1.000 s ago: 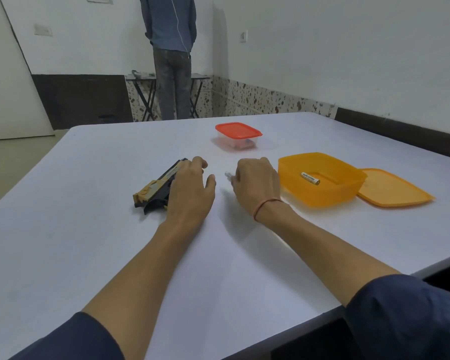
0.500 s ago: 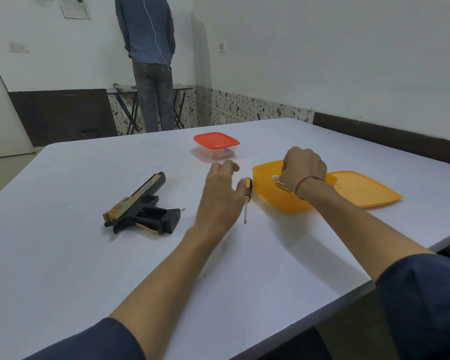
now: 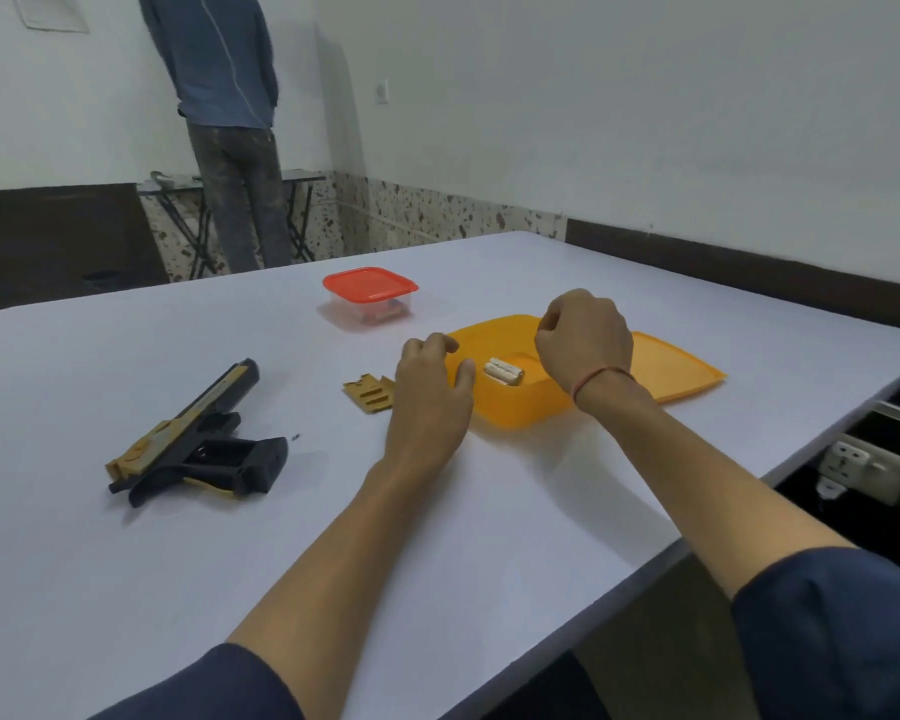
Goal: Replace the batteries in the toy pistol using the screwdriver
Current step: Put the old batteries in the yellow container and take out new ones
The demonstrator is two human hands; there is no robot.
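orange container (image 3: 510,407), open, stands on the white tabletop (image 3: 437,537) right of centre; two batteries (image 3: 503,371) lie side by side on its floor, near the left wall. its orange lid (image 3: 681,368) lies flat on the tabletop, touching the container's right side. a smaller clear container (image 3: 370,309) with a red lid (image 3: 369,284) fitted stands further back; something sits inside it (contents too blurred to identify).

toy pistol (image 3: 198,439) lies on its side at the left of the tabletop, well apart from both containers, the battery bay in its handle exposed. a small dark screw (image 3: 296,437) lies just beside the handle. the gold battery cover (image 3: 369,393) rests flat between pistol and orange container.

left hand (image 3: 430,392) lies palm down against the orange container's left wall, grip loose and apart, holding nothing visible. right hand (image 3: 583,340) hovers over the orange container, fingers curled together; whether they enclose anything cannot be told
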